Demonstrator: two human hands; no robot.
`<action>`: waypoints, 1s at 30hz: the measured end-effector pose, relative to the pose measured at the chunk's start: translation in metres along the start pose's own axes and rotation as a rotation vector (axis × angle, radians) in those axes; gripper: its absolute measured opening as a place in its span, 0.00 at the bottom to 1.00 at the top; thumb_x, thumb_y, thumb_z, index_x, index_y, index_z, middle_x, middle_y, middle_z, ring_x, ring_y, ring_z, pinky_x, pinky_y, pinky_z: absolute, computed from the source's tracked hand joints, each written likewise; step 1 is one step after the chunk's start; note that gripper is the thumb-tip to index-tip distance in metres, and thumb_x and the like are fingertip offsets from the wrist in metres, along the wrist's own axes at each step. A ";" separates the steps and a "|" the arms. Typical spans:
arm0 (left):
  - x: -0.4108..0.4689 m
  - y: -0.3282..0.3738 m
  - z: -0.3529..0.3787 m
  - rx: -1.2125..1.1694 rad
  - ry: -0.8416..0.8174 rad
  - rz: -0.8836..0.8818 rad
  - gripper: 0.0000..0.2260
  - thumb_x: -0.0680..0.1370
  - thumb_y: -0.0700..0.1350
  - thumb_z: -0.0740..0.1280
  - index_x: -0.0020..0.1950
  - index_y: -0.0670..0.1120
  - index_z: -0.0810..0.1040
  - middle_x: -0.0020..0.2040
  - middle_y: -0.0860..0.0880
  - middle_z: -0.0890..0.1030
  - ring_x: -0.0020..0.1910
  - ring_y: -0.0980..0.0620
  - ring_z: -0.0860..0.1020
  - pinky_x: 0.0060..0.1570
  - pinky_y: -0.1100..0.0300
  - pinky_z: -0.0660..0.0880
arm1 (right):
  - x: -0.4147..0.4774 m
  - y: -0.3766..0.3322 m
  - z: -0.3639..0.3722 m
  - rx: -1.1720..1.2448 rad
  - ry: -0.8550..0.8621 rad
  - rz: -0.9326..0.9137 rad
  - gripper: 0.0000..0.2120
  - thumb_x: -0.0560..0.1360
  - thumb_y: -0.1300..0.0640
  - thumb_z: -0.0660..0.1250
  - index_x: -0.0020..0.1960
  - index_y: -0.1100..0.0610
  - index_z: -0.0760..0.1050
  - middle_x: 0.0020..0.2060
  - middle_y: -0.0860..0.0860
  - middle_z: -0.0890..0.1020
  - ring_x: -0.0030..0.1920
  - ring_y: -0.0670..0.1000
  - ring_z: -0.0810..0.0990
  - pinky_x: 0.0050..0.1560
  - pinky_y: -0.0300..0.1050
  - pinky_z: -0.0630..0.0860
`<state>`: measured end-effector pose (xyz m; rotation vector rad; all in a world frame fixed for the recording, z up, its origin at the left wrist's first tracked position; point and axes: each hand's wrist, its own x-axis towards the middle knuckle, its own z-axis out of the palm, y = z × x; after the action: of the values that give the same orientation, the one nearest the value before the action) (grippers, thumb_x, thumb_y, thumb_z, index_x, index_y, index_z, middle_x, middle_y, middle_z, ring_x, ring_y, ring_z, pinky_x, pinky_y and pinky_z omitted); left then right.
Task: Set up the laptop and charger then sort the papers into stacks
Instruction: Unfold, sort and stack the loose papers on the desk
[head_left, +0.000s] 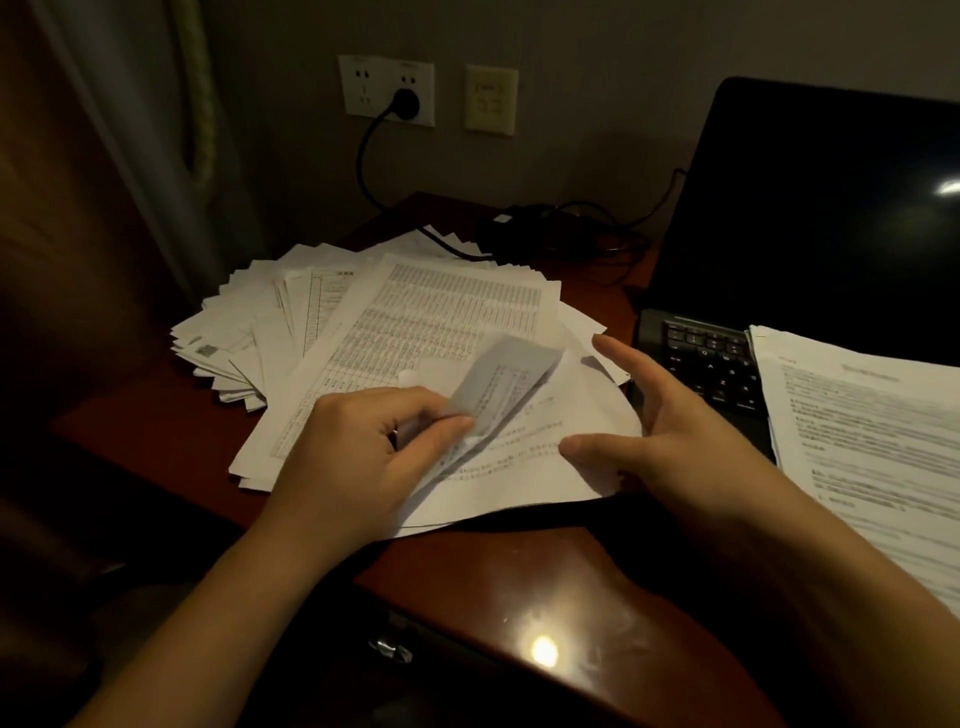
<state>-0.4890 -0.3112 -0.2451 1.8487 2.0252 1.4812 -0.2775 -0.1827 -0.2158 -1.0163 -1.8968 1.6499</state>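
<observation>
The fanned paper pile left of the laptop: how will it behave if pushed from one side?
Likely shears apart, not moving as one: the fanned pile lies loose with splayed edges. Sheets seem thin and floppy; the sheet the left hand holds curls over. The glossy desk probably lets them skid.

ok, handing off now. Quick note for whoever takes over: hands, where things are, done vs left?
Left hand: pinches a curled sheet above the fanned pile.
Right hand: open, holding nothing, at the pile's right edge beside the laptop.
Laptop: open on the desk, screen dark. A sorted stack lies over the right part of its keyboard.
Done: charger plug is in the wall socket. Cannot tell if the cable reaches the laptop.
Left: sort the fanned pile.
</observation>
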 end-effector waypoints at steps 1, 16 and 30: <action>-0.001 0.000 -0.001 -0.022 -0.007 -0.010 0.07 0.78 0.49 0.72 0.54 0.59 0.82 0.44 0.67 0.82 0.39 0.63 0.81 0.32 0.69 0.75 | 0.000 0.000 0.001 0.006 0.003 0.001 0.47 0.68 0.62 0.78 0.74 0.30 0.60 0.60 0.44 0.77 0.49 0.53 0.87 0.48 0.55 0.85; -0.003 0.002 -0.001 -0.029 -0.134 0.102 0.13 0.74 0.57 0.69 0.53 0.54 0.86 0.45 0.62 0.84 0.44 0.63 0.82 0.42 0.66 0.77 | -0.002 0.001 0.010 -0.042 0.145 -0.121 0.40 0.71 0.53 0.78 0.76 0.38 0.61 0.49 0.30 0.72 0.45 0.42 0.85 0.41 0.42 0.84; -0.004 0.004 -0.001 0.003 0.066 0.038 0.11 0.75 0.54 0.73 0.55 0.56 0.79 0.43 0.58 0.81 0.36 0.55 0.81 0.28 0.57 0.77 | -0.001 0.003 0.003 0.026 0.055 -0.063 0.42 0.69 0.59 0.79 0.73 0.35 0.64 0.57 0.42 0.78 0.48 0.49 0.86 0.48 0.49 0.85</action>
<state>-0.4855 -0.3152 -0.2440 1.8747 2.0324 1.5706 -0.2783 -0.1856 -0.2194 -0.9723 -1.8483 1.5908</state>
